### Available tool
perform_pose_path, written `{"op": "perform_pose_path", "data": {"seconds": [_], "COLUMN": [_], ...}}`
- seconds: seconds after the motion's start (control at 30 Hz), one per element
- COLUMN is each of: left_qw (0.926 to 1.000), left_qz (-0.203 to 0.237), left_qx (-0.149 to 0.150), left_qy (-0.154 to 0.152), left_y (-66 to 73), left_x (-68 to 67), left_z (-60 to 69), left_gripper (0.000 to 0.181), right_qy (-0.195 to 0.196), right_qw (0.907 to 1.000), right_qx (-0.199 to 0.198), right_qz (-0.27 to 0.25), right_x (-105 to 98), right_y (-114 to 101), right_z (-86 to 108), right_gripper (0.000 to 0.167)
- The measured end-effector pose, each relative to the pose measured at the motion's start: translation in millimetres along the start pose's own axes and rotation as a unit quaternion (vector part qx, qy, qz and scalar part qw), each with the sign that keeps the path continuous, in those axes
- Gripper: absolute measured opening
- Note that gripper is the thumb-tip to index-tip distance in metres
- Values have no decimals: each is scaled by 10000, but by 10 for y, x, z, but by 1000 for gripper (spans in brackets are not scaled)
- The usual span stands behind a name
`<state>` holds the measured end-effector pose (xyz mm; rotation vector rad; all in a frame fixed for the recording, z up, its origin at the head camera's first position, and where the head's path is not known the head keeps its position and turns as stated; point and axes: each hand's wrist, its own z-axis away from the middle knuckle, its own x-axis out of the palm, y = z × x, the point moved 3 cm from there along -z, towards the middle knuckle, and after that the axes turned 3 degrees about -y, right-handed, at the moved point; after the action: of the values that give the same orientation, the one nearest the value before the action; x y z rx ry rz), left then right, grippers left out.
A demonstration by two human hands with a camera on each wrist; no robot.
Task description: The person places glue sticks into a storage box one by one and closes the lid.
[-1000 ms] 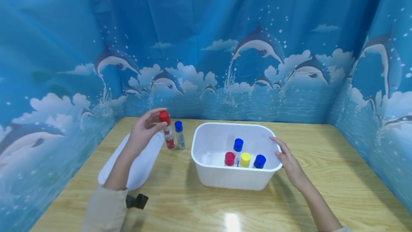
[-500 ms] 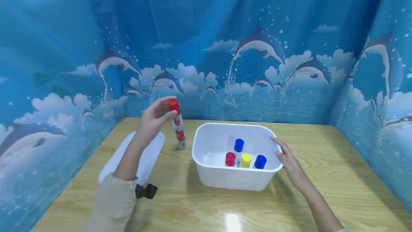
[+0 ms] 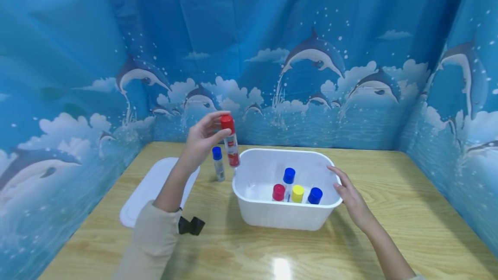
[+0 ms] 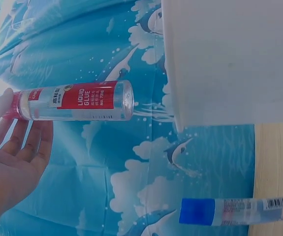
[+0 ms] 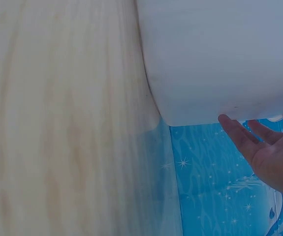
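Counting from afar, I find 1 red-capped glue bottle point(image 3: 232, 148) held off the desk point(image 3: 233, 254), tilted slightly, near the left end of 1 white bin point(image 3: 280, 217); the left hand point(image 3: 203, 139) pinches its cap between thumb and fingers. I see 1 blue-capped bottle point(image 3: 219, 167) standing on the desk between the bin and 1 flat white lid point(image 3: 149, 193). I count 4 of the 6 bottles inside the bin: 2 with blue caps point(image 3: 289, 175), 1 with a red cap point(image 3: 278, 192), 1 with a yellow cap point(image 3: 297, 193). The right hand point(image 3: 352, 198) rests relaxed fingers on the bin's right rim. Behind hangs a dolphin-print curtain point(image 3: 249, 55).
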<state>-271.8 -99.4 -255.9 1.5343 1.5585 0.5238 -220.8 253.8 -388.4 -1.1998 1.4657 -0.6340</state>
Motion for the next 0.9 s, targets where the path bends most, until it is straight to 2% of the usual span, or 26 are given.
{"op": "perform_pose_path", "data": {"seconds": [0.27, 0.5, 0.63, 0.9], "left_qw": [9995, 9989, 9981, 9943], "left_qz": [113, 93, 92, 31], "left_qx": [172, 145, -25, -671], "left_qy": [-243, -446, -605, -827], "left_y": [-32, -126, -194, -351], "left_x": [213, 405, 515, 704], "left_z": [-49, -57, -47, -22], "left_gripper": [39, 39, 40, 38], "right_qy": [23, 23, 26, 23], "right_qw": [10000, 10000, 10000, 9999], "right_qx": [-64, -61, -61, -81], "right_qz": [8, 18, 16, -85], "right_x": [2, 5, 1, 4], "right_y": [-4, -2, 1, 10], "right_z": [4, -1, -1, 9], "right_gripper": [44, 45, 45, 44]}}
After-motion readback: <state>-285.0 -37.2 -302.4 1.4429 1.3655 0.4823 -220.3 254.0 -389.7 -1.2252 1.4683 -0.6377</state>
